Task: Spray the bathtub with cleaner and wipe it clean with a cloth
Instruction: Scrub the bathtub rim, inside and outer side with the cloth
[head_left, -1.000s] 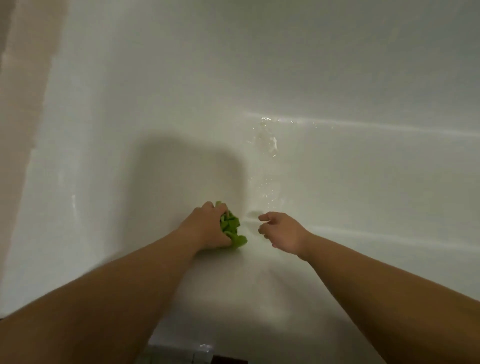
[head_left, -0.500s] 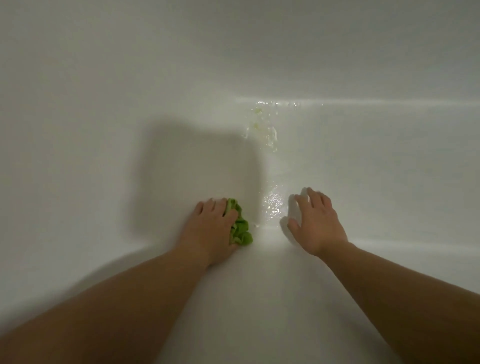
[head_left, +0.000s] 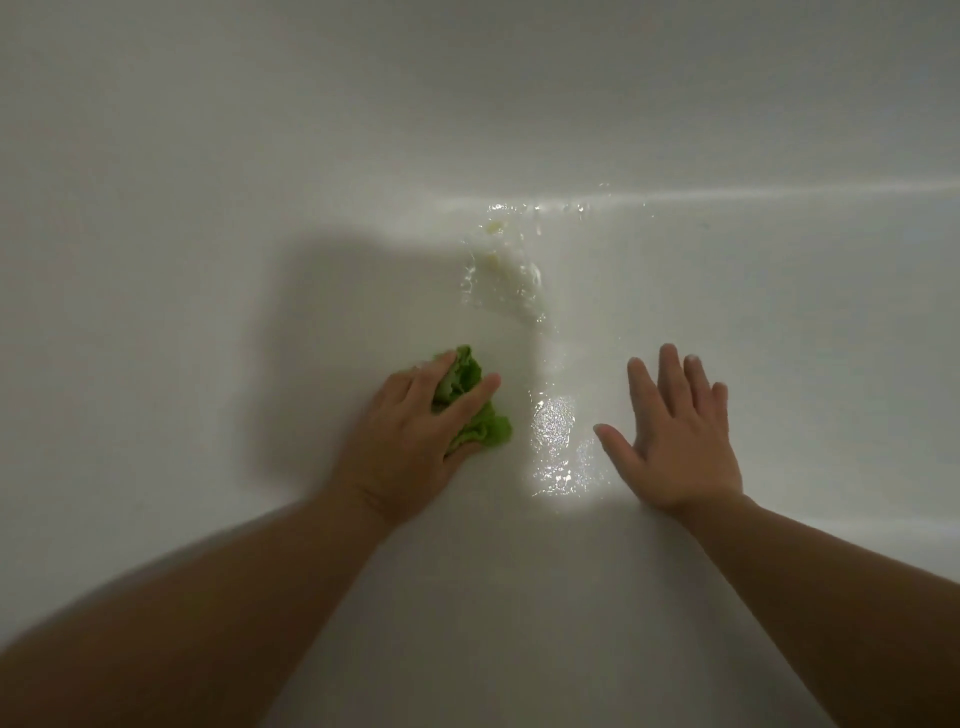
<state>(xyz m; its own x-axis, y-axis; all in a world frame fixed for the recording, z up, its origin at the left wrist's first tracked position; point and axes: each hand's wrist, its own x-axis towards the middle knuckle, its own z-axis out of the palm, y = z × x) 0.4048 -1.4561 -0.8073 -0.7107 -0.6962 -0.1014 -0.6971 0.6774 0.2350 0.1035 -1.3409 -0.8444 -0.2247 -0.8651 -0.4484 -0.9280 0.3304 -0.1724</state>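
The white bathtub (head_left: 208, 260) fills the whole view. My left hand (head_left: 410, 441) presses a crumpled green cloth (head_left: 467, 395) against the tub surface, fingers and thumb curled around it. My right hand (head_left: 675, 441) lies flat on the tub to the right, fingers spread and straight, holding nothing. Between the two hands a wet, glistening patch (head_left: 556, 436) shines. Farther up, a streak of yellowish foamy cleaner (head_left: 511, 275) runs down toward that patch. No spray bottle is in view.
A bright crease (head_left: 779, 195) where the tub floor meets its far wall runs across the upper right. A dark shadow (head_left: 337, 338) falls on the tub around my left hand.
My right hand has gone from loosely curled in the air to flat on the tub with fingers spread. My left hand with the cloth has shifted slightly up the surface. The view has moved closer.
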